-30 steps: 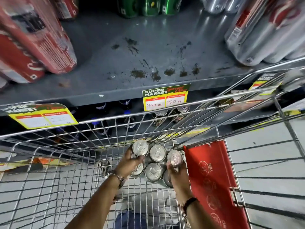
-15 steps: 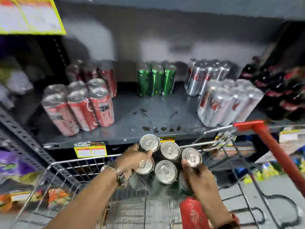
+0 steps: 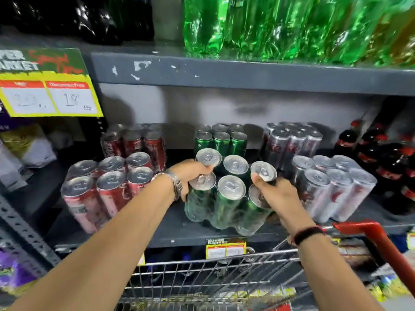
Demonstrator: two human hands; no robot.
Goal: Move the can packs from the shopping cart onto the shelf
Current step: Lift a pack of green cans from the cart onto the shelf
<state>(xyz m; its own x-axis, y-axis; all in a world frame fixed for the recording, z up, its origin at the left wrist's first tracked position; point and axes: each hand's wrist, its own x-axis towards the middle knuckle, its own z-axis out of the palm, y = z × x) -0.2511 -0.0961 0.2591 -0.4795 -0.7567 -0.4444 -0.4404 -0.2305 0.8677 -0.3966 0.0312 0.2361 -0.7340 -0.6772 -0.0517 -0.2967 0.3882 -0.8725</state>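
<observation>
A shrink-wrapped pack of green cans [image 3: 226,198] with silver tops sits at the front of the grey shelf [image 3: 179,232], slightly tilted. My left hand [image 3: 190,176] grips its left side, fingers over the top of a left can. My right hand [image 3: 276,194] holds its right side, thumb on a can top. The wire shopping cart [image 3: 213,272] with a red handle [image 3: 381,241] stands below the shelf edge, under my forearms. What lies inside the cart is hidden.
On the same shelf stand red can packs [image 3: 107,187] at left, a green can pack [image 3: 221,139] behind, silver can packs [image 3: 330,185] at right and dark cola bottles [image 3: 386,167] far right. Green bottles [image 3: 269,25] fill the shelf above. A yellow price tag [image 3: 47,90] hangs upper left.
Both hands lifted the green can pack out of the cart, up and forward, onto the front of the shelf between the red and silver packs.
</observation>
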